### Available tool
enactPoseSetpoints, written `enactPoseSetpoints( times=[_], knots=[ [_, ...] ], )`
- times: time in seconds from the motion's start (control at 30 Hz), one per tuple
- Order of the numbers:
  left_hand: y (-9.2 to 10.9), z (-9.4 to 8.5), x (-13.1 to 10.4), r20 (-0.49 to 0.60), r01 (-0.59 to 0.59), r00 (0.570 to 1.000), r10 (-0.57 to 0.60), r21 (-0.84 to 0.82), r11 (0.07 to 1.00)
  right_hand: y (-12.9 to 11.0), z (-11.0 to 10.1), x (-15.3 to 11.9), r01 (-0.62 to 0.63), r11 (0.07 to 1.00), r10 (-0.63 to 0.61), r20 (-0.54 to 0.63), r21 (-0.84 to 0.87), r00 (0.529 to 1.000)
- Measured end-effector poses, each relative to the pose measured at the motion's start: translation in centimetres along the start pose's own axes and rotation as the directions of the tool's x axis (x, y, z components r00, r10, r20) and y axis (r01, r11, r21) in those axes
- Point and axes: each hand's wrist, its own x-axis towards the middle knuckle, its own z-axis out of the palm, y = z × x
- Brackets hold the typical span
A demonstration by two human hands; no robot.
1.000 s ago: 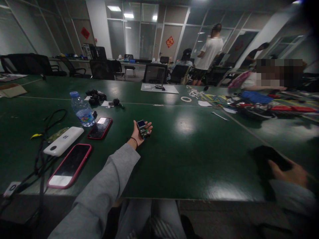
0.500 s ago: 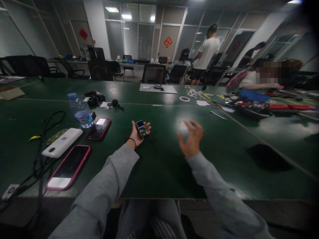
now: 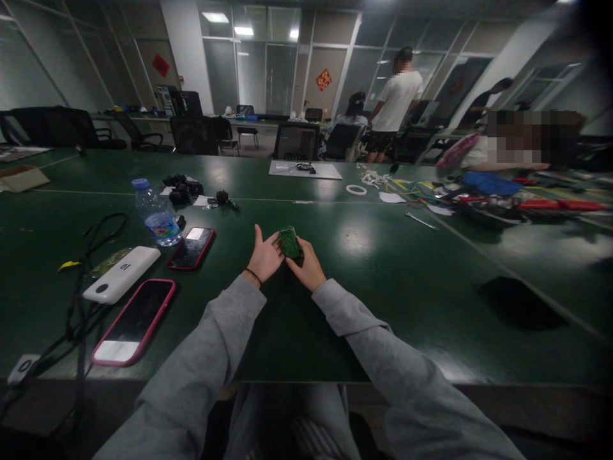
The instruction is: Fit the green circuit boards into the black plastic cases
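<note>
A small green circuit board [image 3: 289,243] is held up above the table, its plain green side facing me. My right hand [image 3: 309,265] grips the board's right and lower edge between thumb and fingers. Just left of it, my left hand [image 3: 266,255] is open, palm up, thumb raised. Its fingertips reach the board's left edge; whether they touch it I cannot tell. The side of the board with the little screen faces away and is hidden.
On the green table [image 3: 306,319], two phones [image 3: 134,322], a white power bank [image 3: 122,275], black cables [image 3: 79,306] and a water bottle [image 3: 160,217] lie or stand left. A wrench [image 3: 421,221] and tangled wires sit right. People are beyond.
My right hand has come in from the right and taken the circuit board from my left palm. The board is turned over, from screen side to green underside. My left fingers have opened.
</note>
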Motion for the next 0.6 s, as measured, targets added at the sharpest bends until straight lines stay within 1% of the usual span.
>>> enactPoseSetpoints(
  times=[0.03, 0.07, 0.1, 0.13, 0.17, 0.2, 0.23, 0.33, 0.43, 0.5, 0.53, 0.6],
  knots=[
    [-0.2, 0.3, -0.1, 0.013, -0.002, 1.0, 0.002, 0.023, 1.0, 0.4, 0.0, 0.2, -0.112, 0.984, 0.119, -0.043, 0.139, 0.992],
    [-0.4, 0.6, -0.1, 0.027, 0.003, 1.0, -0.004, 0.049, 0.999, 0.7, 0.0, 0.4, -0.226, 0.93, 0.251, -0.052, 0.289, 0.967],
    [-0.6, 0.9, -0.2, 0.048, 0.013, 0.999, -0.017, 0.077, 0.997, 0.9, 0.0, 0.6, -0.325, 0.845, 0.372, -0.031, 0.425, 0.928],
    [-0.9, 1.2, -0.2, 0.069, 0.032, 0.997, -0.039, 0.103, 0.994, 0.9, 0.0, 0.8, -0.396, 0.749, 0.466, 0.004, 0.532, 0.885],
    [-1.2, 1.5, -0.3, 0.089, 0.043, 0.995, -0.054, 0.124, 0.991, 0.9, -0.1, 1.0, -0.441, 0.663, 0.53, 0.038, 0.605, 0.847],
    [-1.4, 1.8, -0.4, 0.11, 0.046, 0.992, -0.061, 0.134, 0.99, 0.8, -0.2, 1.2, -0.469, 0.6, 0.572, 0.062, 0.648, 0.818],
    [-1.6, 1.9, -0.4, 0.126, 0.048, 0.99, -0.065, 0.136, 0.99, 0.7, -0.4, 1.3, -0.484, 0.561, 0.601, 0.071, 0.671, 0.796],
    [-1.5, 1.8, -0.6, 0.181, 0.046, 0.981, -0.067, 0.12, 0.992, 0.5, -1.5, 1.7, -0.502, 0.52, 0.641, 0.074, 0.691, 0.764],
    [-1.1, 1.0, -0.6, 0.233, 0.058, 0.968, -0.094, 0.153, 0.986, 0.8, -3.9, 1.5, -0.535, 0.481, 0.667, 0.106, 0.694, 0.738],
    [-1.0, 0.3, -0.5, 0.232, 0.06, 0.967, -0.103, 0.185, 0.981, 1.4, -6.7, 0.7, -0.556, 0.505, 0.68, 0.092, 0.66, 0.727],
    [-1.0, 0.0, -0.4, 0.221, 0.059, 0.97, -0.102, 0.195, 0.979, 1.8, -8.6, 0.2, -0.563, 0.539, 0.69, 0.054, 0.627, 0.721],
    [-1.1, -0.5, -0.2, 0.189, 0.059, 0.977, -0.099, 0.204, 0.977, 2.8, -13.6, -1.1, -0.585, 0.616, 0.719, -0.073, 0.528, 0.691]
  ],
)
